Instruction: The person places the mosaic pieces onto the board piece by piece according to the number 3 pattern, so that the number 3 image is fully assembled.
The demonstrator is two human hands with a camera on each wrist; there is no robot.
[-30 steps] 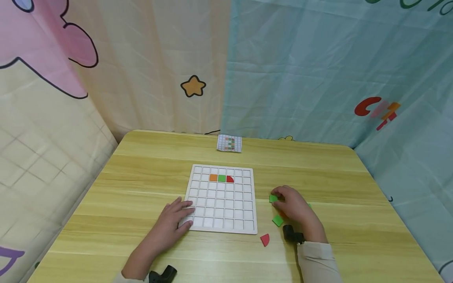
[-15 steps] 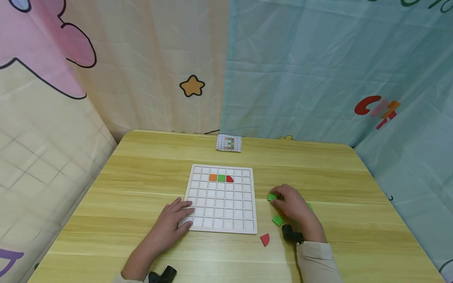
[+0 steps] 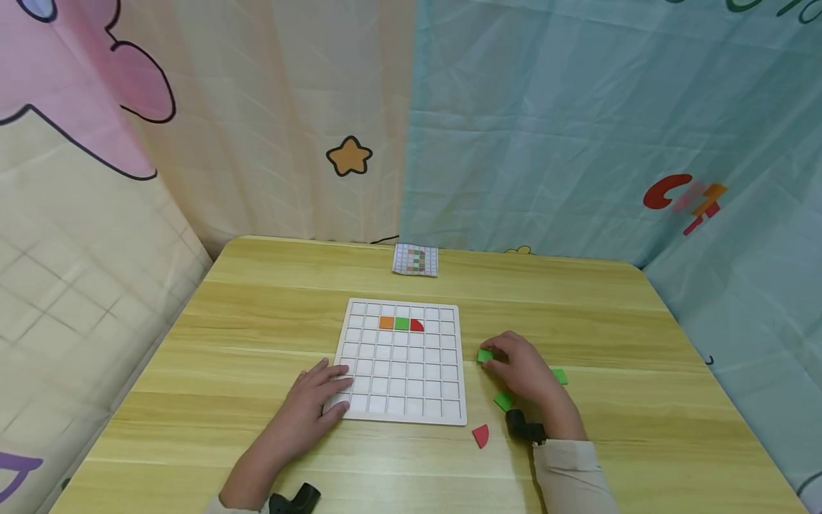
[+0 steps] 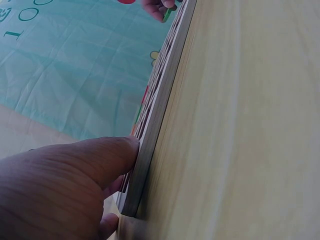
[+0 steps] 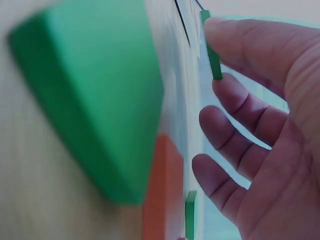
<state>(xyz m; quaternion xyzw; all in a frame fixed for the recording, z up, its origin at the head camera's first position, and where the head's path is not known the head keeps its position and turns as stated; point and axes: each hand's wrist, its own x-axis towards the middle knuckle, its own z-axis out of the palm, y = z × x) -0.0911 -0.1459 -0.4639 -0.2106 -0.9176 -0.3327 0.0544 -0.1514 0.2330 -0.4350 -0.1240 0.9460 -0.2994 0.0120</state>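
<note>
- Right hand (image 3: 525,368) pinches green tile (image 3: 484,355) between thumb and finger; grip lightly, tile level.
- Left hand (image 3: 316,403), fingers spread, rests on white board (image 3: 398,370); press gently.

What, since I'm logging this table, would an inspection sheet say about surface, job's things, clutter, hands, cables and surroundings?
Surface: wood-grain table.
Job's things: white board bearing an orange square, green square and red quarter-circle in one row; off it, a red wedge, near green tile, far green tile and orange piece; printed card at the back.
Clutter: nothing seen.
Left hand: rests on the board's left edge.
Right hand: pinches a held green tile right of the board.
Cables: thin dark line at the back edge; cannot tell whether cable or print.
Surroundings: printed curtains.
</note>
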